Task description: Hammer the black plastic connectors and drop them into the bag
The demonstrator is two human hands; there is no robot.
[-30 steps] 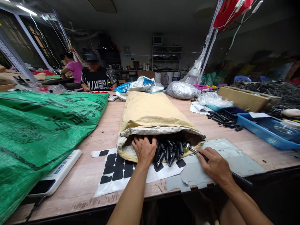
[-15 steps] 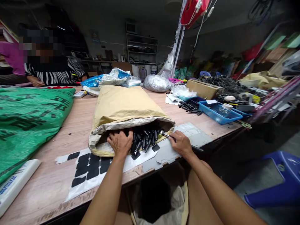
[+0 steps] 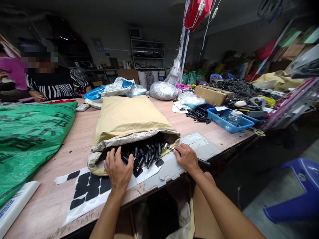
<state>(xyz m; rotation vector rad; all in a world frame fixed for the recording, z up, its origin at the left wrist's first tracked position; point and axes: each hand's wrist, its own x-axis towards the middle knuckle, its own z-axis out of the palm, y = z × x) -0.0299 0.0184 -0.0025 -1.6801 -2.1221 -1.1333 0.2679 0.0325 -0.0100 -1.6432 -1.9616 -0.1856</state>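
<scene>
A tan paper sack [image 3: 134, 111] lies on the table with its mouth towards me. Short black tubular pieces [image 3: 147, 155] spill in a heap from the opening. At the left of the mouth is my left hand [image 3: 118, 169], fingers spread and nothing seen in its grasp. My right hand [image 3: 186, 158] is closed round a slim metal-shafted tool [image 3: 171, 148]. The tool's shiny tip, with something yellowish by it, reaches the right side of the heap; its exact kind is unclear. Below the sack are a white sheet with black rounded-square stickers [image 3: 87, 187] and a grey board [image 3: 165, 171].
An open sack [image 3: 186, 215] stands below the table edge between my legs. At left lie a green woven bag [image 3: 32, 136] and a white box [image 3: 18, 207]. A blue tray [image 3: 229, 124] is at right, a blue stool [image 3: 286, 196] beyond. Another person [image 3: 52, 81] sits across.
My left hand has drawn back from inside the sack mouth towards me, and its fingers have lifted off the black pieces. My right hand keeps the tool at the heap. The view has shifted slightly.
</scene>
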